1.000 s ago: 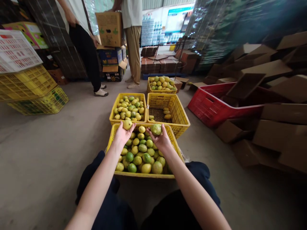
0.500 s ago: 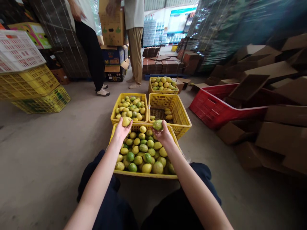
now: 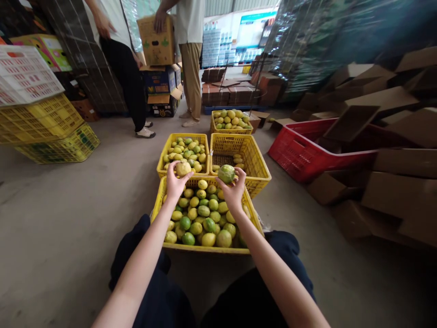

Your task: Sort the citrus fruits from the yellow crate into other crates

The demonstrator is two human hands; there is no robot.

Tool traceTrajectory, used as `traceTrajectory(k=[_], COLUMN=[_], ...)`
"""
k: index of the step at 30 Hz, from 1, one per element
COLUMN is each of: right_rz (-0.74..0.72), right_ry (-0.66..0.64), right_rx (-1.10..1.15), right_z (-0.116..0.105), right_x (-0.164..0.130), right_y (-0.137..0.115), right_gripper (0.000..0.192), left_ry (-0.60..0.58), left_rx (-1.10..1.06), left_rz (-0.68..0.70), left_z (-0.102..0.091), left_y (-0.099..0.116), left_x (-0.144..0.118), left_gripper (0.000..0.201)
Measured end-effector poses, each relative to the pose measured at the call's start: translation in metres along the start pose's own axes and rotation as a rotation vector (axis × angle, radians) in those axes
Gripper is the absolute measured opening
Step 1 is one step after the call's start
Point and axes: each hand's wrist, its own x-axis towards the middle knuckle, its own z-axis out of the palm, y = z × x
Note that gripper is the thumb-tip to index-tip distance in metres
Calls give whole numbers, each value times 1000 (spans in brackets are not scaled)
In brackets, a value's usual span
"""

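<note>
Cardboard box [image 3: 164, 52] at the back, green marks [image 3: 166, 42] printed on it, any lettering too small to read; blue banner [image 3: 257, 17] beyond, its writing blurred too. Up front, the left hand [image 3: 175, 183] has fingers and thumb closed round a pale yellow fruit [image 3: 183, 169], rounded and speckled, and the right hand [image 3: 234, 190] grips a mottled green fruit [image 3: 226, 174]. Both are held up near the far rim of the front crate [image 3: 205, 249], yellow plastic, loaded with green and yellow ovals [image 3: 204, 211]. Behind it, two more: a well-filled left crate [image 3: 160, 160], and a latticed right crate [image 3: 254, 159] with just a few at the bottom.
</note>
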Motion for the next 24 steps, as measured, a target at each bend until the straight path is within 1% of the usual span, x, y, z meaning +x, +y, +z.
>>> traceTrajectory(k=[2, 4, 6, 8, 10, 12, 13, 16, 19, 21, 24], right_rz=[-27, -8, 72, 180, 294, 387, 422, 497, 567, 614, 677], right_ry=[-6, -5, -10, -41, -112, -190, -227, -311, -353, -373, -383], right_rx=[22, 74, 128, 186, 274, 376, 418, 512, 615, 679, 720], right_z=[2, 2, 1, 0, -2, -3, -3, -6, -9, -10, -11], right_x=[-2, -3, -3, -2, -1, -2, -3, -4, -4, -3, -2], right_y=[-1, 0, 2, 4, 5, 6, 6, 4, 2, 0, -3], right_gripper=[64, 65, 62, 53, 45, 41, 40, 33, 25, 19, 14], left_ry=[-33, -40, -58, -123, -202, -237, -239, -233, -241, -225, -220], left_rx=[-22, -70, -98, -106, -123, -173, -206, -315, -395, -416, -418], left_rz=[-33, -133, -279, -414, -492, -538, -560, -629, -693, -726, -741], left_z=[1, 1, 1, 0, -1, 0, 0, 2, 1, 1, 1], left_y=[1, 4, 8, 12, 16, 18, 18, 20, 20, 20, 22], left_x=[-1, -1, -1, 0, 0, -1, -2, -5, -6, -6, -6], left_gripper=[54, 53, 48, 40, 29, 21, 21, 31, 38, 40, 41])
